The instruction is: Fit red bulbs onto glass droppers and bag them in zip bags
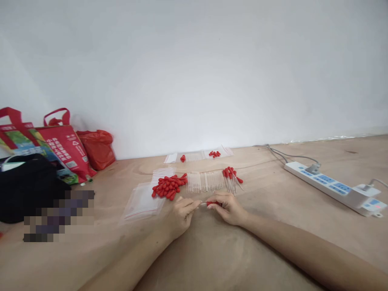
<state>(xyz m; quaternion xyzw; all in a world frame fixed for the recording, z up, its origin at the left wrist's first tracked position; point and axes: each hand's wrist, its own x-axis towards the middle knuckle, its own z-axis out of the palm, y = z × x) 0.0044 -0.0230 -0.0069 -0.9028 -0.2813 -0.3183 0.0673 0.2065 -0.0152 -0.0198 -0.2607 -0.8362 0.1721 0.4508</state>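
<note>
Pale, bare wall (194,72) stands behind the light-brown wooden desk (206,258) where I work. My left hand (184,210) pinches a thin clear tube (202,204), and my right hand (228,208) is closed round a red teardrop-shaped rubber bulb (212,203) at its other end, the two hands nearly meeting. My fingers cover the join, so I cannot tell whether the bulb is fully seated.

Just beyond, to the right, lies a small bunch of capped tubes with red bulbs (230,174), which I take as finished. Far more looks left: a long row of bare clear tubes (204,182) beside it and a heap of loose red bulbs (169,186) at the row's left end, too jumbled to count. Flat clear plastic bags (142,202) lie left of the heap, with nothing I can see inside.

Near the wall, more pale tubes (194,157) lie between two little red clusters (214,154), too small to make out well. A blocky blur hides something at far left, and the black cloth bag (30,186) there is cut off by the edge.
</note>
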